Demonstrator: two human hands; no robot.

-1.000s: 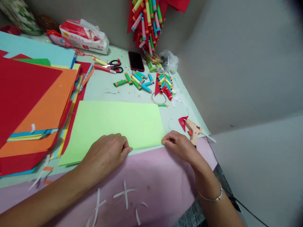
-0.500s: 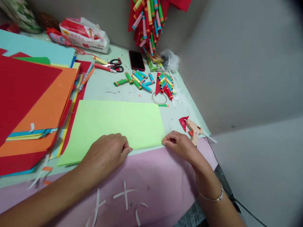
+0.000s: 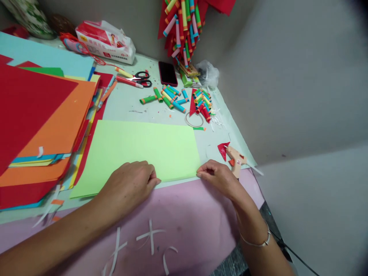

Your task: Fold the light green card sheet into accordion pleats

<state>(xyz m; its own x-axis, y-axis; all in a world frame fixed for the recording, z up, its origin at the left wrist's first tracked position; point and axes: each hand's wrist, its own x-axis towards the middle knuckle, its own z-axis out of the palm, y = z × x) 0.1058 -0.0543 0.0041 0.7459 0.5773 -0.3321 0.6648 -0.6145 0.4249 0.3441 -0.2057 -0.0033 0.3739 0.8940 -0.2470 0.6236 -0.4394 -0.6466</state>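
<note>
Green sheet [image 3: 148, 141] partly hidden by the left hand [image 3: 131, 178]

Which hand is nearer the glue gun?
Right. The right hand is just beside the glue gun, at the green sheet's near right corner; the left hand is farther left, along the sheet's near edge.

A head-worn camera is looking forward and down from the person's side of the table [image 3: 123, 105], close enough that the left hand [image 3: 129, 178] and right hand [image 3: 215, 175] are showing large below mid-view. It is facing a grey wall [image 3: 301, 88], which is filling the right side.
</note>
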